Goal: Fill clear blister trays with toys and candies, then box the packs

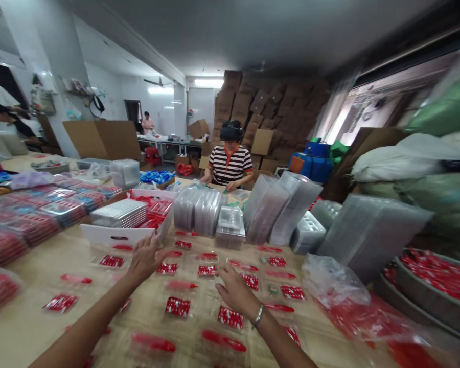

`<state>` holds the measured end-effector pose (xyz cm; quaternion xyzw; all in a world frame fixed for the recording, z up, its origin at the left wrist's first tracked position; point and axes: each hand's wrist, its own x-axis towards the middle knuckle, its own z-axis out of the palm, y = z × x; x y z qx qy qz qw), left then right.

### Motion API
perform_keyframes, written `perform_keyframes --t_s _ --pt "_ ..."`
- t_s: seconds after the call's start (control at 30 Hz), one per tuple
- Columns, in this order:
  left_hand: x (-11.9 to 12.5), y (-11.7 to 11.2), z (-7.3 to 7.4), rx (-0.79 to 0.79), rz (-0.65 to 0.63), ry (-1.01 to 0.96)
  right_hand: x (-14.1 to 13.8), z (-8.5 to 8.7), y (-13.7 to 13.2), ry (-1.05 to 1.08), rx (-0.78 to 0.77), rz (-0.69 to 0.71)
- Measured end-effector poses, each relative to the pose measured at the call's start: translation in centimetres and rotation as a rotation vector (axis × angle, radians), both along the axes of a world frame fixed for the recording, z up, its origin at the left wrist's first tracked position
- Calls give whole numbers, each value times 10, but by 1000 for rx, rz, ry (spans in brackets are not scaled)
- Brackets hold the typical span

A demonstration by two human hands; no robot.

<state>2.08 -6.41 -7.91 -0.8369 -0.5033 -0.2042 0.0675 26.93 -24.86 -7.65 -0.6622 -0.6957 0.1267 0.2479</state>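
My two hands are open, and I can see nothing held in them. My left hand (147, 258) is up with its fingers spread, over the tabletop (23, 327). My right hand (235, 292) is open too and sits lower, with a silver bangle (258, 315) on the wrist. I cannot tell if my fingers touch anything, because the clear plastic under them is hard to see.

Small red and white packets (177, 306) lie all around both hands. Each looks like it sits in a clear plastic bag (199, 319), but the thin edges are hard to make out. Long red strips (223, 340) lie among them. I cannot tell what they are, and the lowest ones are cut off by the bottom of the view.

Just past my left hand is a white cardboard box (117, 236) with red things inside. Stacks of clear plastic trays (205, 209) stand beyond my hands. On my right, a grey round basin (433, 291) is full of red packets, and the edge of the view cuts it off. Across the tabletop, a co-worker in a striped shirt (230, 164) has both hands low, near the trays.
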Motion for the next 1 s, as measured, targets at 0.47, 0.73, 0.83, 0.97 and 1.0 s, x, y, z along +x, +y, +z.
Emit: perform_keyframes --t_s 0.47,0.73,0.83,0.97,1.0 --pt "17 75 -21 -10 155 8 50 -25 64 -123 -51 -83" --pt "-7 91 -13 -83 165 81 12 -36 87 -92 -37 25" --pt "-18 97 -7 -122 176 77 11 -39 76 -46 -30 53" --pt "-20 104 -1 -170 183 64 7 -40 64 5 -60 61" --pt "-19 106 0 -187 181 60 4 -40 62 11 -64 66"
